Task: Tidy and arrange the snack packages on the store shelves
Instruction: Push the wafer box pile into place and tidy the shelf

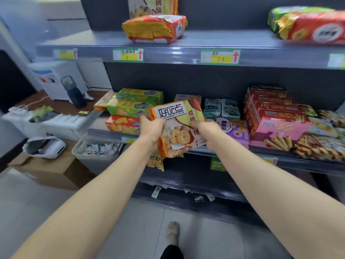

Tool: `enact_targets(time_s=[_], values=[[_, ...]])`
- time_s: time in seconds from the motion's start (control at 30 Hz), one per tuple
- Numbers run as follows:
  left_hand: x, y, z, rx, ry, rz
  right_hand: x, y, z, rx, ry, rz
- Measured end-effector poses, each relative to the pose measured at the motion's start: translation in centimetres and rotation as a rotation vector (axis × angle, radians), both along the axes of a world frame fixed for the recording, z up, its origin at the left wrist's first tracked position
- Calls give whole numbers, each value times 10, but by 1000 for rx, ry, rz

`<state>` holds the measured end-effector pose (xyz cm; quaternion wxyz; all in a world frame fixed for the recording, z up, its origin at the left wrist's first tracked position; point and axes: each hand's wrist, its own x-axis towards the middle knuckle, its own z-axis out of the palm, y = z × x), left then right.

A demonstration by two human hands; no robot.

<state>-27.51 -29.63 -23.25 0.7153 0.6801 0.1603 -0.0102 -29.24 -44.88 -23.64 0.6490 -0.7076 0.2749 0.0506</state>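
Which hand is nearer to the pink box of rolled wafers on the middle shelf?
Right. The right hand grips the cookie bag at its right edge, with the purple pack between it and the pink box. The left hand grips the bag's left edge, farther away.

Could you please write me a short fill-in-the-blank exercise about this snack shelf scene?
1. The left hand grips the left edge of the orange-edged biscuit bag printed with ring cookies; the right hand grips its ____ edge.
2. The green snack packs lie on ____ of the orange-red pack.
3. The arrows on the white-and-yellow price tags above are ____.
4. The pink box showing rolled wafer sticks sits to the bag's ____.
Missing words: right; top; red; right.
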Motion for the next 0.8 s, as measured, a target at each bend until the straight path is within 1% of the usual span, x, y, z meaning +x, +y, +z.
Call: enact_targets(time_s=[0.2, 0.3, 0.4, 0.47, 0.57, 0.73, 0.8], values=[[-23, 7, 20, 205, -181, 29, -28, 11, 26, -89, -129, -38], [-25, 7, 46, 278, -260, 64, -37, 14, 52, -147, -268, -33], [-29, 2, 83, 319, -396, 114, -43, 17, 85, -188, -449, -65], [-31, 0, 112, 330, -511, 161, -44, 21, 109, -191, -562, -90], [-29, 3, 154, 307, -648, 191, -41, 27, 142, -192, -683, -102], [-9, 14, 209, 211, -737, 230, -13, 40, 190, -191, -795, -77], [7, 23, 227, 194, -774, 211, 6, 45, 207, -184, -832, -69]])
